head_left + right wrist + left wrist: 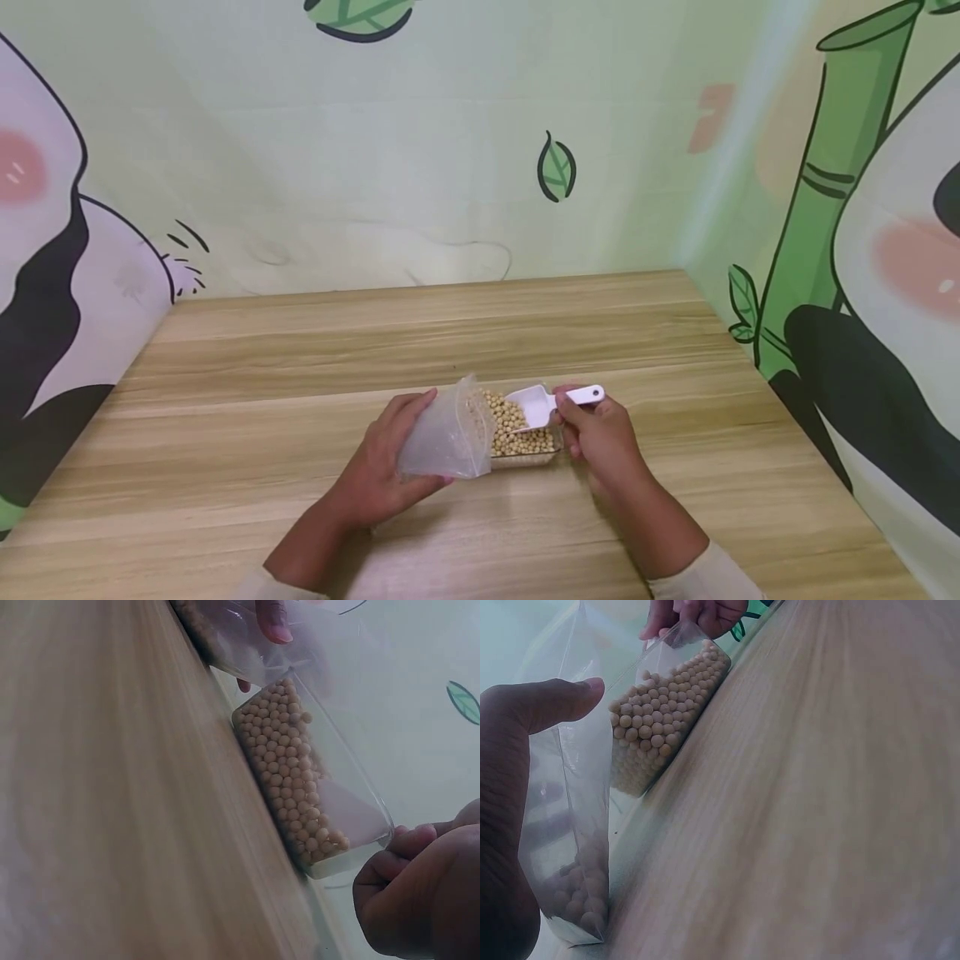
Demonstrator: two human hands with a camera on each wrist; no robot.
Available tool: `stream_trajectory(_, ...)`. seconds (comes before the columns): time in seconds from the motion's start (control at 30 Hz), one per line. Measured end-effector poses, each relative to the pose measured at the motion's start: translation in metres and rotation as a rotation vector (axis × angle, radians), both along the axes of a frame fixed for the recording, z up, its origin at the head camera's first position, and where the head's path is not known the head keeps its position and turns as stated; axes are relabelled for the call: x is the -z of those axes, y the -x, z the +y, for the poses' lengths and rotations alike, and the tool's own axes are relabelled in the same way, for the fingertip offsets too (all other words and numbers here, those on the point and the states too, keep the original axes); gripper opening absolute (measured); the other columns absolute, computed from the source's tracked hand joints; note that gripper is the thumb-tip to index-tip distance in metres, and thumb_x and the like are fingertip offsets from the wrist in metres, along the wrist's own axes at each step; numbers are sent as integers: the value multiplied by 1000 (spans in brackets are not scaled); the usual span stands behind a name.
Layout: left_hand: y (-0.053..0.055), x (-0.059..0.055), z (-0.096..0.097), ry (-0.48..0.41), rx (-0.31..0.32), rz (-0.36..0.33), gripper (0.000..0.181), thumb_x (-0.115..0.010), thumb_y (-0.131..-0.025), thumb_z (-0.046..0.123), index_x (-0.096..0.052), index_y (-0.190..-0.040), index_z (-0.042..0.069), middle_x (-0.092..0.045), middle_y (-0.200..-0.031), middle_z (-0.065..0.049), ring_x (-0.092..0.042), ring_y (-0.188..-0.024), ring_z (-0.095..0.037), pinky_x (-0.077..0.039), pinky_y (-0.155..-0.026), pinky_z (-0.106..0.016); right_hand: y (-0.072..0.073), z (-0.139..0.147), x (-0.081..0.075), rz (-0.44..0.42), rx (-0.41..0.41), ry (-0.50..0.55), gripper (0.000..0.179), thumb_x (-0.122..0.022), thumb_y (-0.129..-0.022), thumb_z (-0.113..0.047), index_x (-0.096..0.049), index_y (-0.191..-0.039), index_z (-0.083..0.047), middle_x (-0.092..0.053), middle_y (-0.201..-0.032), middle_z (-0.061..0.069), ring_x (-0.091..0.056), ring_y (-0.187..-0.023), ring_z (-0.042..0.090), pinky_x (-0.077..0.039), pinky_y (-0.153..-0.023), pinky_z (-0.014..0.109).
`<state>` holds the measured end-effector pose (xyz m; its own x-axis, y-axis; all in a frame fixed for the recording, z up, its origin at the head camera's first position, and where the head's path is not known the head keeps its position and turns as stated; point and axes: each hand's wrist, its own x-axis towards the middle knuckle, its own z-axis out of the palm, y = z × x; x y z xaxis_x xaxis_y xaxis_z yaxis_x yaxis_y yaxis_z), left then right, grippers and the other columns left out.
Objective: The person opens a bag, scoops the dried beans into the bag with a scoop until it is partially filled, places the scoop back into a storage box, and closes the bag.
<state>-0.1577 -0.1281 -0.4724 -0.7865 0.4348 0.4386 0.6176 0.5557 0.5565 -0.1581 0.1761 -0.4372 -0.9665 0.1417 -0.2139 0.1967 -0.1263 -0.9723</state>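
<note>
In the head view, a clear rectangular container [525,461] full of round pale soybeans [502,417] stands on the table. My right hand [611,442] grips the handle of a white scoop [534,407], whose blade is dug into the beans. At the container's left, my left hand [375,471] holds a clear plastic bag [442,437] between thumb and fingers, its mouth facing the container. The left wrist view shows some soybeans [577,892] at the bottom of the bag. In the right wrist view, beans slope down toward the scoop's end of the container.
The wood-grain table [337,350] reaches back to a pale green wall hanging [450,167] printed with leaves, bamboo and pandas. A printed side panel [795,250] rises along the right edge.
</note>
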Motion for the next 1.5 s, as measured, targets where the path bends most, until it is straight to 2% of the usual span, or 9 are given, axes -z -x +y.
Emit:
stream_trajectory(0.27,-1,-1,0,4,-8,-21,104,-96,-78,34,-44,-165,10,-58,-150,-11,-60,-123,-22,-48,-97,-45,4,4,7,-49,-21,213,19,-54,-115,-13,-59,-125,3,-61,-79,-4,-36,-49,2,-30,-48,16)
stream_trajectory(0.53,0,-1,0,0,-4,-10,104,-97,-78,33,-45,-165,9,-59,-148,-12,-60,-120,-21,-50,-94,-39,6,9,10,-93,-61,331,14,-48,-117,-14,-59,-114,-7,-57,-80,-4,-35,-49,2,-28,-49,16)
stream_trajectory(0.7,0,0,0,5,4,7,104,-96,-78,33,-45,-165,8,-59,-148,-12,-61,-120,-22,-52,-94,-39,6,10,11,-84,-66,365,18,-46,-117,-14,-60,-108,-10,-56,-79,-5,-35,-49,2,-27,-49,17)
stream_trajectory(0.83,0,0,0,12,0,0,104,-96,-79,34,-44,-165,9,-59,-148,-12,-61,-121,-23,-53,-95,-41,7,9,11,-75,-53,386,17,-45,-117,-13,-59,-109,-9,-56,-78,-5,-35,-48,2,-26,-49,17)
stream_trajectory(1.07,1,0,0,1,10,11,104,-97,-78,33,-44,-165,8,-59,-147,-13,-61,-118,-22,-53,-92,-37,8,6,11,-58,-31,433,15,-44,-117,-13,-56,-109,-8,-55,-75,-5,-35,-47,3,-25,-48,18)
stream_trajectory(1.3,1,0,0,1,4,12,103,-96,-78,34,-45,-164,8,-60,-147,-13,-61,-117,-21,-52,-91,-36,6,7,8,-55,-32,486,23,-42,-118,-15,-60,-102,-12,-55,-76,-6,-35,-49,3,-25,-51,18)
stream_trajectory(1.5,1,1,0,12,-1,16,104,-96,-78,35,-45,-164,8,-59,-147,-13,-61,-118,-21,-51,-93,-39,6,7,8,-12,-22,513,30,-43,-118,-16,-64,-97,-15,-57,-74,-7,-35,-49,3,-26,-51,18)
